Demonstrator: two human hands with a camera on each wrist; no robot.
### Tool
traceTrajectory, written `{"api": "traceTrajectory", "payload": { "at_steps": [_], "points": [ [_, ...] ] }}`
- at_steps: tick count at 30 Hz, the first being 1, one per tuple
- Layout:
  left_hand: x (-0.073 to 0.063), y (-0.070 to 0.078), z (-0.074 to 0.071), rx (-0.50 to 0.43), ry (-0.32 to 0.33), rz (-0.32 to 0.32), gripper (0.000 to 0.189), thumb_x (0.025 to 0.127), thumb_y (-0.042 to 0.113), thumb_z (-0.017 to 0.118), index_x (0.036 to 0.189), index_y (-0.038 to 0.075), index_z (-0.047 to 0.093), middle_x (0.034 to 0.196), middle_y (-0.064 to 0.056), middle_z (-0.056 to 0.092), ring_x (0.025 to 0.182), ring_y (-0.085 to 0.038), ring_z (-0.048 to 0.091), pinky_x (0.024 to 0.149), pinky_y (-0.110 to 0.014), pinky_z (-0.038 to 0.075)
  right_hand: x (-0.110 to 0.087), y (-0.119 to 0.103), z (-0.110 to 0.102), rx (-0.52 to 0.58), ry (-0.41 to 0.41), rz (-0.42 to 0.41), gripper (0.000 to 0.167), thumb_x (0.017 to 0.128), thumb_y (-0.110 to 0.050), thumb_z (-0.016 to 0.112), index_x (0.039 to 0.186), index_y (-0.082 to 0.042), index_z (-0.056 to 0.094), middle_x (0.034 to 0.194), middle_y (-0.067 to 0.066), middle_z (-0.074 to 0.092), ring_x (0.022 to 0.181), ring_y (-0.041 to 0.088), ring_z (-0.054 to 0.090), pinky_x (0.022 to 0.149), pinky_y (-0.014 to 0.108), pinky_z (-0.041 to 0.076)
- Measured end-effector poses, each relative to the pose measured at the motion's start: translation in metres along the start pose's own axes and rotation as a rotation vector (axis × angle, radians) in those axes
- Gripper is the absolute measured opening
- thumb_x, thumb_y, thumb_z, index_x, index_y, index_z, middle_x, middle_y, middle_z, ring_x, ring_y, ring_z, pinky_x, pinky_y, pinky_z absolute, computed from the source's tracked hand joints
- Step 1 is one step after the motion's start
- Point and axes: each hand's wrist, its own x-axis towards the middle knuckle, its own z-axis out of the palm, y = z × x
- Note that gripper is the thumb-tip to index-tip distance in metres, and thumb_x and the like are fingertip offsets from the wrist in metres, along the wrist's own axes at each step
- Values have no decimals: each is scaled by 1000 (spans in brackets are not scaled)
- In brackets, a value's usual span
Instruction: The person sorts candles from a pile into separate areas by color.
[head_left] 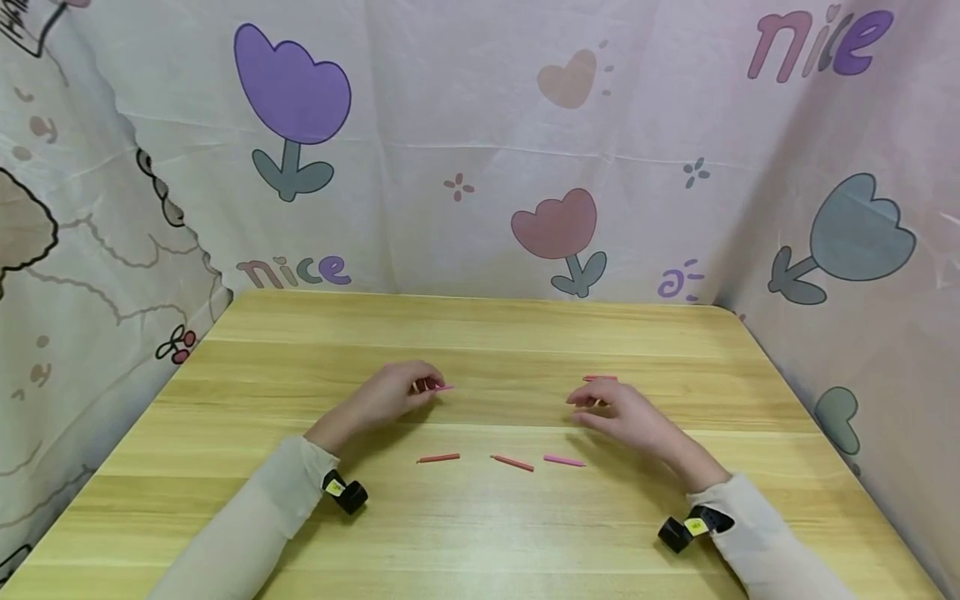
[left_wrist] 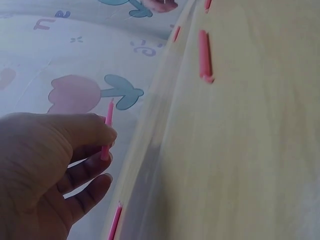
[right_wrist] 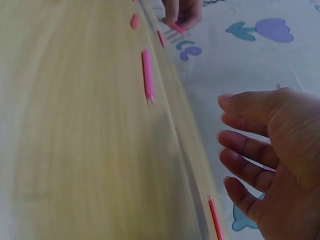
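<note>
Backdrop cloth [head_left: 435,100]: "nice" [head_left: 847,50] upper right, lower left.

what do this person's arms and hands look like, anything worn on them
The left hand and right hand are ungloved. Both arms wear long off-white sleeves. Each wrist carries a boxy black camera with a yellow label.

1. A long, plain, off-white left sleeve [head_left: 232,529] is being worn, and a matching right sleeve [head_left: 776,546] is being worn on the other arm.
2. The left sleeve is being finished by a wide, loose cuff [head_left: 303,475], which is being marked off by a seam line.
3. A small, blocky black left camera [head_left: 352,497] is being carried at one wrist, and a similar black right camera [head_left: 677,536] is being carried at the other.
4. Beside each camera, a yellow label is being displayed, on the left [head_left: 335,487] and on the right [head_left: 697,527]; its dark print is being shown too small for reading.
</note>
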Motion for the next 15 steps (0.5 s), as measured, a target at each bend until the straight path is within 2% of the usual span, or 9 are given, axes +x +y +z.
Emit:
{"api": "traceTrajectory", "payload": {
  "at_steps": [9, 15],
  "points": [
    [0, -15, -8, 0, 61, -9, 13, 90, 6, 69, 102, 9, 70, 88, 6, 63, 80, -11, 57, 72, -33, 50, 0, -13, 12, -24, -35, -56, 25, 92, -21, 71, 114, -10, 68, 107, -2, 67, 96, 13, 61, 86, 37, 52],
    [0, -22, -13, 1, 56, -61, 13, 91, 8, 69, 104, 10, 70, 88, 6, 63, 79, -11, 57, 73, -33, 49, 0, -18, 20, -27, -60, -76, 24, 91, -23, 71, 113, -12, 69, 106, -4, 66, 96, 13, 60, 85, 35, 51]
  ]
}}
